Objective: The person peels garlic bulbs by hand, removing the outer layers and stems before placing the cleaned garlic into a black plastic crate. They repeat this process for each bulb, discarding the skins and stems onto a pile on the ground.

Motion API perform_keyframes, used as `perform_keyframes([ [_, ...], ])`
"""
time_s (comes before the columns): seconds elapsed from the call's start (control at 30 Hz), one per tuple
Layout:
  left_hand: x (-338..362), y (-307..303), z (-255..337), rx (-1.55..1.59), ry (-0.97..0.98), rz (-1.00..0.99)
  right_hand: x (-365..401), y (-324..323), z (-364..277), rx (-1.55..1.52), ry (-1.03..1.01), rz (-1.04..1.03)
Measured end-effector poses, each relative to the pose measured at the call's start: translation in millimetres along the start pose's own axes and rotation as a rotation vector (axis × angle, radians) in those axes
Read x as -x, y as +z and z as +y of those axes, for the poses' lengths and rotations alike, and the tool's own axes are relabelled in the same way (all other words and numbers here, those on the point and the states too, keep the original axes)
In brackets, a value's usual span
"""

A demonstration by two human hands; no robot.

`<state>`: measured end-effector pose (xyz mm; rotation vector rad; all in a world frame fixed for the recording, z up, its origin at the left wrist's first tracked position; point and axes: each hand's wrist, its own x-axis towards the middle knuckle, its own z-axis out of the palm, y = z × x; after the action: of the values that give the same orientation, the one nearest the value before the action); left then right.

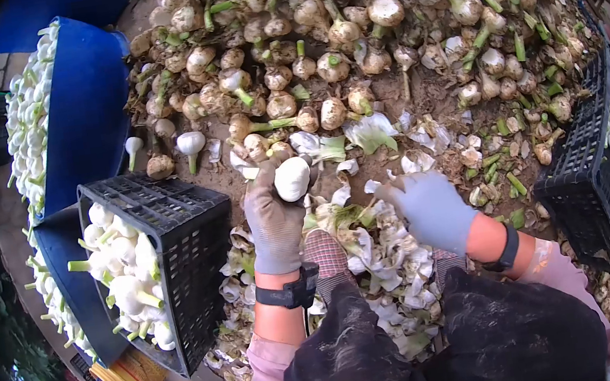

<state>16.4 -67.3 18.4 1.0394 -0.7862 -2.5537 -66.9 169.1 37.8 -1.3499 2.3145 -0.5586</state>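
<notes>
A clean white garlic bulb (293,179) sits in my left hand (274,214), its gloved fingers wrapped around it. My right hand (431,208), in a grey glove, hovers to the right above the peelings, apart from the bulb. Its fingers point left and are blurred, so I cannot see whether they hold anything. Below both hands lies a heap of white garlic skins (385,272). Beyond them spreads a big pile of soil-stained garlic bulbs (322,26). One cleaner bulb (191,142) rests on the ground left of my left hand.
At left, a black crate (198,258) holds white garlic bulbs with cut green stems. Behind it are blue tubs (82,104) heaped with white garlic. Another black crate (574,186) stands at right with a few bulbs. Cut stem pieces (516,183) litter the ground.
</notes>
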Motion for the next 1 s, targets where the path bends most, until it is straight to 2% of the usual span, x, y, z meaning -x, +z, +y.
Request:
perform_keyframes([
  [0.07, -15.5, -2.0, 30.4, -0.328, 0.343, 0.143, -3.4, -17.1, -1.8, -0.184, 0.022, -0.161],
  [0.13, -54.8, -25.4, 67.7, -0.644, 0.566, 0.197, 1.0, -4.0, 3.5, -0.203, 0.020, -0.117],
  [0.17, -80.6, -34.3, 81.2, -0.832, 0.714, 0.350, 2.8, -2.0, 5.0, -0.125, 0.028, -0.063],
  [0.2, -104.6, -43.5, 98.1, -1.112, 0.761, 0.532, 3.9, -1.5, 6.0, -0.045, 0.042, -0.009],
  [0.27, -150.9, -74.7, 110.7, -1.048, 0.485, 0.652, 4.7, -3.7, 7.3, -0.026, 0.079, -0.044],
  [0.33, -172.1, -77.7, 102.0, -0.879, 0.258, 0.732, 2.1, -9.3, 10.8, -0.123, 0.105, -0.191],
  [0.4, -175.5, -85.6, 96.2, -0.967, 0.377, 0.691, -11.1, -19.9, 20.2, -0.172, 0.083, -0.215],
  [0.47, -167.0, -77.0, 85.8, -1.006, 0.429, 0.783, -29.0, -8.1, 40.2, -0.174, 0.141, 0.066],
  [0.5, -158.0, -79.2, 77.1, -1.073, 0.578, 0.690, -31.6, 8.4, 46.5, -0.162, 0.150, 0.071],
  [0.57, -114.1, -47.3, 67.8, -0.816, 0.761, 0.421, -33.4, 39.3, 50.0, 0.249, 0.291, 0.117],
  [0.6, -80.3, -23.2, 70.2, -0.802, 0.797, 0.347, -24.0, 38.0, 21.3, 0.240, 0.265, -0.113],
  [0.63, -43.0, -1.4, 77.1, -0.828, 0.848, 0.265, -12.2, 35.4, -1.4, 0.039, 0.153, -0.443],
  [0.67, -6.3, 9.3, 88.2, -0.905, 0.882, 0.254, 8.0, 55.6, -16.1, 0.002, -0.103, -0.673],
  [0.7, 22.2, 5.0, 102.6, -1.133, 1.100, 0.319, 14.2, 37.6, -30.3, -0.226, -0.229, -0.961],
  [0.73, 51.3, -7.7, 123.7, -1.111, 1.151, 0.343, 16.5, 53.1, -20.5, -0.572, -0.285, -1.248],
  [0.77, 79.4, -10.4, 146.5, -1.238, 1.274, 0.397, 12.0, 43.1, -13.2, -0.666, -0.220, -1.076],
  [0.8, 101.6, -24.8, 170.0, -1.332, 1.315, 0.504, 1.0, 23.7, -1.8, -0.752, -0.163, -0.905],
  [0.83, 123.2, -59.4, 203.5, -1.848, 1.315, 0.702, -17.3, -12.0, 8.8, -0.460, -0.070, -0.645],
  [0.9, 146.9, -102.6, 238.1, -2.061, 0.898, 0.910, -49.6, -48.9, 35.3, 0.196, 0.140, 0.071],
  [0.93, 151.9, -130.7, 255.1, -1.755, 0.907, 0.810, -69.1, -74.1, 46.3, 0.193, 0.221, 0.289],
  [1.0, 161.3, -130.9, 277.4, -1.946, 0.857, 0.990, -108.5, -103.6, 65.8, 0.236, 0.385, 0.286],
])
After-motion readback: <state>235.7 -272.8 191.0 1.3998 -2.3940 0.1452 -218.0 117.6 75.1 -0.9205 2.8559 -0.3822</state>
